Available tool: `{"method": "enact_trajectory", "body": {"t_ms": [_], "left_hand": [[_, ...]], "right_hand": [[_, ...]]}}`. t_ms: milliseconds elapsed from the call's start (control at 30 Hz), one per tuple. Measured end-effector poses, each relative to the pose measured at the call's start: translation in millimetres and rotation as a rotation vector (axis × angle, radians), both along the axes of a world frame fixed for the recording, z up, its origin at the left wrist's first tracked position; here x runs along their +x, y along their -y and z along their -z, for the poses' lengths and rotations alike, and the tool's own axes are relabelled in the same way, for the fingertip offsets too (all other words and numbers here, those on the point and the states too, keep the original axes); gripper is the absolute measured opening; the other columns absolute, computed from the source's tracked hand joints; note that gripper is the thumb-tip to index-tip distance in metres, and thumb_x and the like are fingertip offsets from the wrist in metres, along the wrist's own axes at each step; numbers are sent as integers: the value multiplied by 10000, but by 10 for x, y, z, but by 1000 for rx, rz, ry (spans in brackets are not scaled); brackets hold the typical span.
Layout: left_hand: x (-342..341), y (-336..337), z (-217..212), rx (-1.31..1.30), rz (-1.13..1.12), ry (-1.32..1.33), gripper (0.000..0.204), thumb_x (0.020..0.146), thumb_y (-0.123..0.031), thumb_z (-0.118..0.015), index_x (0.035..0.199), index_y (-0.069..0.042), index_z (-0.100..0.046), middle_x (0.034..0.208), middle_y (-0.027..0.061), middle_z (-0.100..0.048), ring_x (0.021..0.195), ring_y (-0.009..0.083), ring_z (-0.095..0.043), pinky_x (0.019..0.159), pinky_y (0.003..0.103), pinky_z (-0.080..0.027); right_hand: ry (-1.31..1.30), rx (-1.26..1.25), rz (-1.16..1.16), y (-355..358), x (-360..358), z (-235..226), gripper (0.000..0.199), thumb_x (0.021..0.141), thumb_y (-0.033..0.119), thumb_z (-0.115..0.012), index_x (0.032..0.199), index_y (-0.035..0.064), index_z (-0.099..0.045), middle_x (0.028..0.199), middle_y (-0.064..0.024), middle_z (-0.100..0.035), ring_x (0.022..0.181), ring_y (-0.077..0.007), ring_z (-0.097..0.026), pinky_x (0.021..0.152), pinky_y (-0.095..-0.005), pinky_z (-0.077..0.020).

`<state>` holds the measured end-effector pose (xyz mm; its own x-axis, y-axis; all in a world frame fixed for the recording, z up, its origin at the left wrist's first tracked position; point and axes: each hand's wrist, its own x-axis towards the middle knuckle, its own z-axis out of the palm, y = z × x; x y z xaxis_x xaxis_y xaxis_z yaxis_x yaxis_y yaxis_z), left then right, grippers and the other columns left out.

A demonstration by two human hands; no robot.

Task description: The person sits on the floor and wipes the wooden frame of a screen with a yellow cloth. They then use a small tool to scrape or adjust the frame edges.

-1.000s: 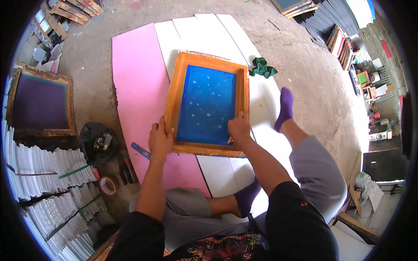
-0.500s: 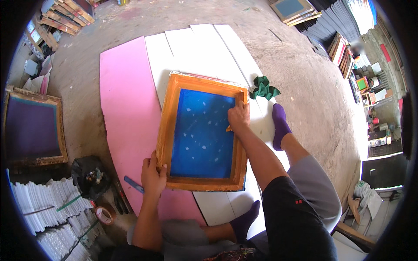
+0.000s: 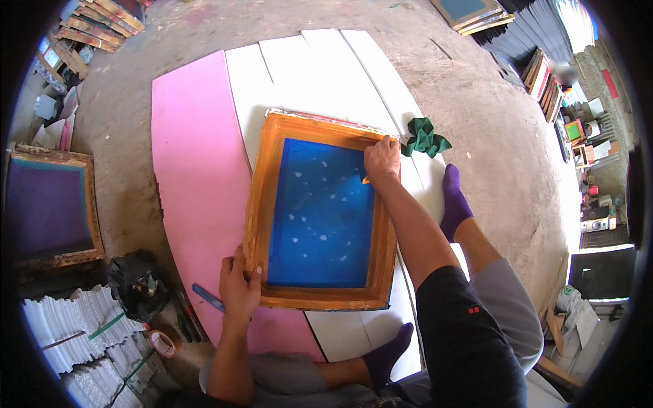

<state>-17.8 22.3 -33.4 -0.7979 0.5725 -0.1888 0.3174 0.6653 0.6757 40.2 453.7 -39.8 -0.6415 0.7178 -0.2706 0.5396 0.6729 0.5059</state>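
Note:
An orange wooden printing frame (image 3: pixel 255 204) with a blue mesh screen (image 3: pixel 320 211) lies flat on white boards (image 3: pixel 299 64) on the floor. My left hand (image 3: pixel 238 289) grips the frame's near left corner. My right hand (image 3: pixel 382 158) presses on the frame's right side near the far corner, with a small orange thing showing under the fingers. A pink board (image 3: pixel 194 170) lies to the left under the frame's edge.
A crumpled green cloth (image 3: pixel 424 138) lies right of the frame. A second wooden frame with purple mesh (image 3: pixel 46 207) sits at far left. Stacks of white sheets (image 3: pixel 75 333), a black bag (image 3: pixel 139 285), a tape roll (image 3: pixel 162 342) and a blue tool (image 3: pixel 207 298) lie at lower left.
The frame has shifted toward me and to the left. My right hand slid from the near edge up the right side to the far corner. My left hand stays at the near left corner.

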Motion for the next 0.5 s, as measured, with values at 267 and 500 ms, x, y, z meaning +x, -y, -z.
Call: {"method": "enact_trajectory", "body": {"t_ms": [267, 500], "left_hand": [[-5, -18, -25, -10, -11, 33, 652, 900, -134, -735, 1516, -53, -538, 1133, 198, -583, 1006, 373, -633, 877, 438, -541], [-16, -4, -4, -1, 28, -30, 647, 918, -181, -721, 1503, 11, -525, 1068, 197, -576, 886, 322, -623, 793, 412, -526]], "right_hand": [[-127, 7, 30, 55, -217, 137, 256, 1018, 216, -589, 1088, 137, -823, 1166, -70, -756, 1222, -256, -573, 974, -392, -461], [-274, -113, 6, 505, -715, 125, 258, 1002, 194, -584, 1079, 112, -816, 1199, -85, -729, 1218, -265, -559, 1006, -395, -461]]}}
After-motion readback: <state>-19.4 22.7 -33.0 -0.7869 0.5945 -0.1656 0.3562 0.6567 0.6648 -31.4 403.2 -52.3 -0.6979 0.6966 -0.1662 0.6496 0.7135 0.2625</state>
